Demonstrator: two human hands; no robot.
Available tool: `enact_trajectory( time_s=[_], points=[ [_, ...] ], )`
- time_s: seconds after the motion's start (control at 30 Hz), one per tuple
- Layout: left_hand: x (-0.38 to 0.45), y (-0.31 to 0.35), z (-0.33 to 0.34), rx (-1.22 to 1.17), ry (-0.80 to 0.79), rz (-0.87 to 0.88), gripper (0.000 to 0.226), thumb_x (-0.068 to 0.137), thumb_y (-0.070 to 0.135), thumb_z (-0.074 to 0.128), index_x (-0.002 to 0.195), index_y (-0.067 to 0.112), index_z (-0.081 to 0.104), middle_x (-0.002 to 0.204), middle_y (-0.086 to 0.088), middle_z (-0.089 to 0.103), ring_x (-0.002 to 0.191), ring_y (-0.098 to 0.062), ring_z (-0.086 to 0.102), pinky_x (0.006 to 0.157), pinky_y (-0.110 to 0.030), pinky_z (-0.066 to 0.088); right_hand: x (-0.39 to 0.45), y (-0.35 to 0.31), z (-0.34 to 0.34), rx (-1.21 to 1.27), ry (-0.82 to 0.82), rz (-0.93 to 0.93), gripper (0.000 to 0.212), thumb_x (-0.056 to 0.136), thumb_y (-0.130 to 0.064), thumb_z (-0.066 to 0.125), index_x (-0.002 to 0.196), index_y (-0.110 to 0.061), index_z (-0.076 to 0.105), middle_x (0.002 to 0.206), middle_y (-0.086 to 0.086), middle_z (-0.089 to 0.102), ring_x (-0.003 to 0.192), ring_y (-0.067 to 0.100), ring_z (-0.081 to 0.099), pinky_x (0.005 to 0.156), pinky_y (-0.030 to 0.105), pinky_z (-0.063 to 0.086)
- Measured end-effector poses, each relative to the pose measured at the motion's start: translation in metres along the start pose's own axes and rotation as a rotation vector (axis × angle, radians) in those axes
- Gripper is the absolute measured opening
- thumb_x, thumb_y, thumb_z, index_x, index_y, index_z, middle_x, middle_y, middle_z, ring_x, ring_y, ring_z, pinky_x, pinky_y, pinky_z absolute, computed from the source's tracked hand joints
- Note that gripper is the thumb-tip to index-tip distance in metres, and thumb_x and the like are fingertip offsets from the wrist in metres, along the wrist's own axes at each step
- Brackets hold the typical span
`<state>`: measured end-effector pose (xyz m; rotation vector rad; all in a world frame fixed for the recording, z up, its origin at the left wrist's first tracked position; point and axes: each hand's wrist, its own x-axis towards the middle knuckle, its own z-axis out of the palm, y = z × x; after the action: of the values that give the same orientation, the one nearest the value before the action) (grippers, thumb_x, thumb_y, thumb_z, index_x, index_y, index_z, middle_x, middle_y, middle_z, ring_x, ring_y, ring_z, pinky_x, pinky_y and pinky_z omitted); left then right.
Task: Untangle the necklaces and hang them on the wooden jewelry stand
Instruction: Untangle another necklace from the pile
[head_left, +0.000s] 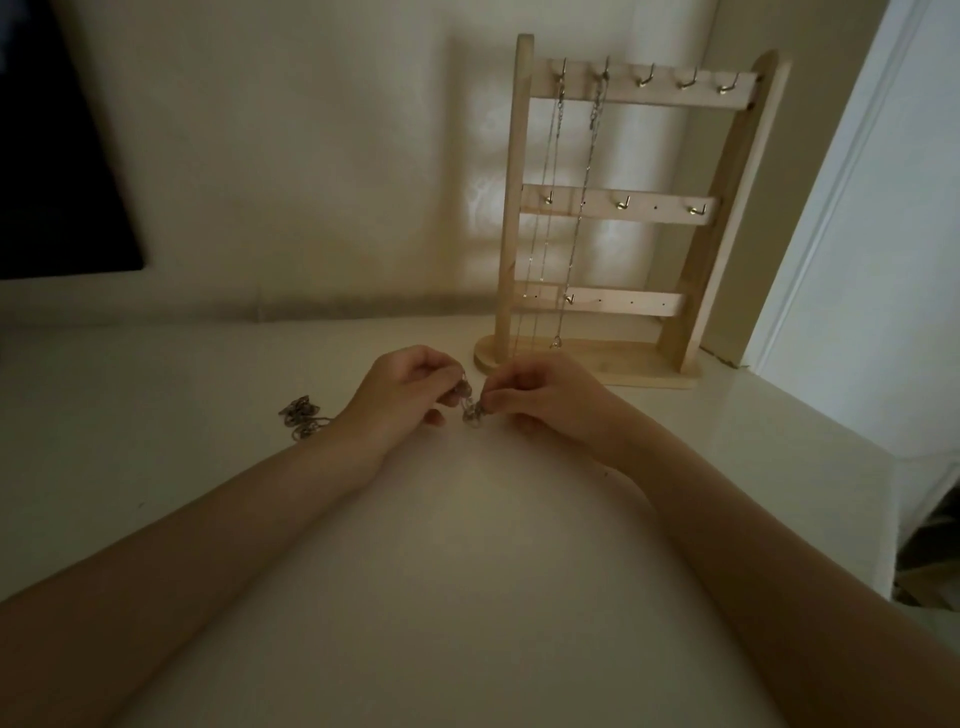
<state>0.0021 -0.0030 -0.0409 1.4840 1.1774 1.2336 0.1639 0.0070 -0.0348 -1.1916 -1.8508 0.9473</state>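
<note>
— What's over on the left, by her wrist?

— A loose heap of chain (301, 422) lying on the worktop (467, 571), just beside the left forearm. Nobody is touching it. I'd guess it's another necklace waiting its turn, though in this dim light I can't say whether it's one or several.

— And the hands?

— Both are close together near the middle. The left hand (402, 397) has its fingers curled, the grip closed on one side of a small tangled clump of chain (471, 413). The right hand (545, 402) pinches the other side of the same clump. It sits between the fingertips, just above the worktop or resting on it; I can't tell which. It looks like she's picking a knot apart.

— Anything hung up yet?

— Yes. On the right, at the far edge against the wall, stands the wooden jewelry stand (613, 358). Two hanging necklaces (571, 208) drop from the two leftmost hooks of the top bar, reaching down close to the base. The other three top hooks (685, 80) are bare, and so are the hooks on the lower bars.

— So about halfway?

— That's my reading: two done, one being untangled, and the heap on the left not yet started.
</note>
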Motion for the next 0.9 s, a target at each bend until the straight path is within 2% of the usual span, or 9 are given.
enact_trajectory(
  time_s=[0.1, 0.17, 0.23, 0.33, 0.43, 0.5, 0.6, 0.73, 0.9],
  points=[
    [-0.0003, 0.0005, -0.0017, -0.138, 0.046, -0.045, 0.012, 0.092, 0.01, 0.052, 0.082, 0.013, 0.057, 0.067, 0.0, 0.06, 0.055, -0.006, 0.055, 0.047, -0.015, 0.044, 0.0009, 0.0008, -0.0023, 0.076, 0.038, 0.046, 0.018, 0.081, -0.004, 0.065, 0.067, -0.015, 0.066, 0.067, 0.008, 0.058, 0.056, 0.011, 0.049, 0.055, 0.018, 0.04],
    [-0.0013, 0.0011, -0.0027, -0.199, 0.044, -0.077, 0.013, 0.092, 0.009, 0.051, 0.08, 0.013, 0.056, 0.064, -0.001, 0.056, 0.049, -0.008, 0.05, 0.044, -0.016, 0.04, 0.0016, 0.003, -0.0035, 0.169, 0.069, 0.056, 0.022, 0.081, -0.001, 0.063, 0.064, -0.015, 0.066, 0.067, 0.01, 0.062, 0.062, 0.016, 0.052, 0.063, 0.025, 0.042],
    [-0.0028, 0.0006, -0.0007, -0.135, 0.013, -0.064, 0.013, 0.09, 0.009, 0.052, 0.079, 0.013, 0.057, 0.062, -0.001, 0.056, 0.046, -0.008, 0.046, 0.043, -0.017, 0.035, 0.0023, 0.0049, -0.0038, 0.248, 0.09, 0.068, 0.023, 0.082, 0.003, 0.06, 0.065, -0.012, 0.063, 0.06, 0.002, 0.064, 0.064, 0.019, 0.052, 0.067, 0.03, 0.043],
    [-0.0047, -0.0022, 0.0044, 0.019, -0.012, 0.005, 0.009, 0.088, 0.015, 0.056, 0.081, 0.014, 0.062, 0.063, 0.004, 0.058, 0.05, -0.006, 0.046, 0.043, -0.017, 0.036, 0.0027, 0.0048, -0.0014, 0.271, 0.093, 0.073, 0.019, 0.083, 0.005, 0.059, 0.07, -0.01, 0.058, 0.051, -0.005, 0.061, 0.06, 0.018, 0.052, 0.062, 0.026, 0.043],
    [-0.0045, -0.006, 0.0037, 0.147, -0.043, 0.12, 0.007, 0.085, 0.015, 0.063, 0.081, 0.018, 0.068, 0.075, 0.003, 0.065, 0.055, 0.0, 0.05, 0.047, -0.016, 0.04, 0.0023, 0.0032, 0.0006, 0.356, 0.078, 0.047, 0.02, 0.081, 0.009, 0.06, 0.073, -0.009, 0.056, 0.06, 0.004, 0.061, 0.051, 0.01, 0.05, 0.058, 0.024, 0.043],
    [-0.0046, -0.0069, 0.0019, 0.158, -0.045, 0.15, 0.01, 0.082, 0.011, 0.067, 0.077, 0.02, 0.069, 0.077, 0.001, 0.067, 0.055, 0.001, 0.052, 0.048, -0.014, 0.04, 0.0025, 0.0027, 0.0012, 0.392, 0.076, 0.029, 0.02, 0.08, 0.008, 0.063, 0.074, -0.01, 0.056, 0.065, 0.007, 0.059, 0.049, 0.008, 0.049, 0.057, 0.023, 0.043],
    [-0.0054, -0.0063, 0.0021, 0.141, -0.026, 0.119, 0.009, 0.082, 0.014, 0.067, 0.075, 0.02, 0.068, 0.072, 0.007, 0.064, 0.055, 0.001, 0.051, 0.049, -0.013, 0.04, 0.0023, 0.0035, 0.0009, 0.448, 0.06, 0.013, 0.017, 0.08, 0.007, 0.064, 0.078, -0.009, 0.058, 0.063, 0.003, 0.06, 0.051, 0.009, 0.049, 0.056, 0.024, 0.041],
    [-0.0045, -0.0043, 0.0037, 0.083, -0.034, 0.046, 0.01, 0.085, 0.016, 0.063, 0.076, 0.017, 0.065, 0.072, 0.003, 0.061, 0.062, -0.003, 0.051, 0.053, -0.014, 0.04, 0.0004, 0.0014, -0.0014, 0.496, -0.023, 0.023, 0.019, 0.079, 0.009, 0.062, 0.082, -0.009, 0.057, 0.072, 0.008, 0.059, 0.061, 0.014, 0.049, 0.062, 0.026, 0.039],
    [-0.0035, -0.0035, 0.0042, -0.099, -0.107, -0.044, 0.012, 0.086, 0.012, 0.06, 0.075, 0.012, 0.064, 0.057, 0.006, 0.058, 0.055, -0.004, 0.051, 0.054, -0.015, 0.041, -0.0004, 0.0006, -0.0078, 0.545, -0.077, 0.048, 0.023, 0.08, 0.013, 0.057, 0.086, -0.009, 0.054, 0.081, 0.01, 0.06, 0.069, 0.016, 0.053, 0.062, 0.025, 0.042]
  ],
)
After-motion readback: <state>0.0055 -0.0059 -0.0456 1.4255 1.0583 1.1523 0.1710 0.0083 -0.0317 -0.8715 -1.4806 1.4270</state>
